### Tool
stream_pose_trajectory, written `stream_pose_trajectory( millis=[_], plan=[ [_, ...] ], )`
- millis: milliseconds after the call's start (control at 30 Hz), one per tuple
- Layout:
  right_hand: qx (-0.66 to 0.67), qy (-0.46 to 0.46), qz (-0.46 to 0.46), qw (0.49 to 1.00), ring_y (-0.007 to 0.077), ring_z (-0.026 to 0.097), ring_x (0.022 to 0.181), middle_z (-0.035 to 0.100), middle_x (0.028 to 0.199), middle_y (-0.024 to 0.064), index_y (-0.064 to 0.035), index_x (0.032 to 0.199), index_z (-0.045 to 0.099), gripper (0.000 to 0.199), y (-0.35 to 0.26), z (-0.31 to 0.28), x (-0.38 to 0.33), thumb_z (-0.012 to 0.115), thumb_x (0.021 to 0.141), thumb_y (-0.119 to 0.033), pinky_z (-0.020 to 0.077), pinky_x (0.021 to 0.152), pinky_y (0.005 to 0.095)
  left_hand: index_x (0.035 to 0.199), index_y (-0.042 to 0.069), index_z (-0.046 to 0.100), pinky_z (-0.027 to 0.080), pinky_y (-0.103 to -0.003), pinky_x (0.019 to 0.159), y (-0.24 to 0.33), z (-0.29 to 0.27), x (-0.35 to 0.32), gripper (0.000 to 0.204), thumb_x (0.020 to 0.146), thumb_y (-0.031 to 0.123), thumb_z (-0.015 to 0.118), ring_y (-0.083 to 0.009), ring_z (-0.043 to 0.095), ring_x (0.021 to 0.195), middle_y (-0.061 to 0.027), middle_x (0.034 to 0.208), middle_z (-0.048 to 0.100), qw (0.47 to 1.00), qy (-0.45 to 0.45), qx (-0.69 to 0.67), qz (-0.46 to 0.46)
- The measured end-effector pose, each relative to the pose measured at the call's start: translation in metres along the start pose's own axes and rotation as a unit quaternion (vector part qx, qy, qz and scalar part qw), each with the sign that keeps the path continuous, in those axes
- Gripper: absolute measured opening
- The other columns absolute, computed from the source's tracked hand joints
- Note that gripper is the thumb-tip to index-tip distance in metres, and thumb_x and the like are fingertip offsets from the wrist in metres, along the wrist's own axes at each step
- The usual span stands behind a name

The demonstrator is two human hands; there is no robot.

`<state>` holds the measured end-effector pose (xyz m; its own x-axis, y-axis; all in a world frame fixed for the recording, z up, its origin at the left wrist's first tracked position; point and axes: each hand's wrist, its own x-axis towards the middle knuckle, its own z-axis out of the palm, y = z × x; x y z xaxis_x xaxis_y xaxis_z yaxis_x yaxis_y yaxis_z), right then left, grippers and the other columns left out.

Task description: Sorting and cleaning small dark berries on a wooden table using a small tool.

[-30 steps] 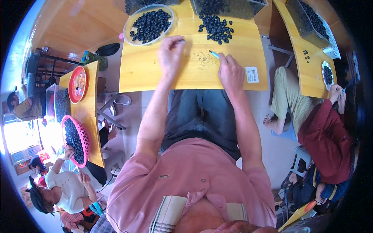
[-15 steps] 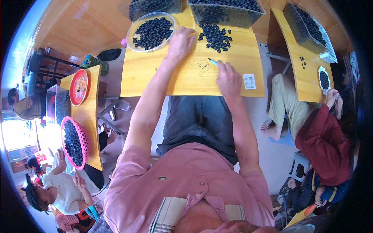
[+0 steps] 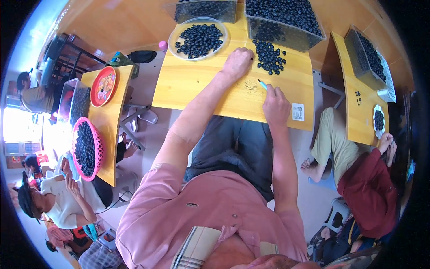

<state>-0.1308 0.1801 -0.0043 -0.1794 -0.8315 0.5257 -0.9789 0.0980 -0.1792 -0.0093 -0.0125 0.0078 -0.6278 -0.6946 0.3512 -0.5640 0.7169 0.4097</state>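
My left hand (image 3: 238,63) is over the table beside a loose pile of dark round beads (image 3: 268,58). Its fingers are closed, with one dark bead showing at the fingertips. In my right hand (image 3: 276,106) is a slim light-blue tool (image 3: 263,84) with a dark tip, pointing up and left toward a patch of pale crumbs (image 3: 252,87) on the wood. Left of the pile stands a round clear tub (image 3: 172,48), partly filled with the same beads.
Clear bins (image 3: 286,39) heaped with beads line the table's far edge. A printed white label (image 3: 298,112) lies near the right edge. Side tables hold a pink basket (image 3: 99,154), a red tray (image 3: 95,99) and another bin (image 3: 360,58); people (image 3: 368,193) sit beside them.
My left hand has moved from the round tub toward the bead pile, and its fingers have closed on a bead. My right hand still grips the tool. The whole view has shifted and tilted.
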Motion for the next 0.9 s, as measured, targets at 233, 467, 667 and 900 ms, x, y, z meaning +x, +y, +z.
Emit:
stream_pose_trajectory(
  millis=[233,467,667,900],
  plan=[
    [-0.002,-0.007,-0.001,1.000,0.0256,0.068,0.076,0.060,0.082,0.0072,-0.0090,0.109,0.067,0.025,-0.002,-0.001,0.000,0.067,0.084,-0.003,0.0563,0.062,0.0397,0.104,0.003,0.075,0.056,-0.045,0.088,0.003,-0.003,-0.010,0.021,0.085,0.010,0.069,-0.0362,0.069,0.093,-0.0200,0.097,0.071,0.999,0.026,-0.037,-0.011],
    [0.016,0.003,-0.002,1.000,0.0271,0.068,0.075,0.060,0.082,0.0084,-0.0081,0.110,0.068,0.026,-0.002,-0.001,0.000,0.065,0.084,-0.003,0.0565,0.064,0.0402,0.105,0.005,0.080,0.057,-0.031,0.078,0.016,0.001,-0.051,0.027,0.079,0.013,0.080,-0.0183,0.069,0.080,-0.0142,0.094,0.072,0.910,0.070,-0.353,-0.205],
    [0.008,0.000,0.002,1.000,0.0259,0.068,0.074,0.061,0.083,0.0088,-0.0076,0.111,0.068,0.027,-0.001,-0.001,0.000,0.065,0.084,-0.004,0.0563,0.061,0.0407,0.107,-0.001,0.076,0.054,-0.022,0.072,0.035,0.002,-0.082,0.023,0.087,0.008,0.081,-0.0058,0.063,0.077,-0.0013,0.090,0.072,0.871,0.064,-0.425,-0.236],
    [-0.007,0.004,-0.004,1.000,0.0245,0.068,0.072,0.061,0.083,0.0080,-0.0068,0.111,0.068,0.026,-0.001,-0.003,-0.001,0.065,0.085,-0.005,0.0560,0.059,0.0385,0.108,-0.002,0.075,0.054,-0.022,0.076,0.039,0.004,-0.088,0.022,0.087,0.005,0.081,-0.0065,0.063,0.080,-0.0014,0.091,0.071,0.897,0.074,-0.391,-0.191]
  ],
)
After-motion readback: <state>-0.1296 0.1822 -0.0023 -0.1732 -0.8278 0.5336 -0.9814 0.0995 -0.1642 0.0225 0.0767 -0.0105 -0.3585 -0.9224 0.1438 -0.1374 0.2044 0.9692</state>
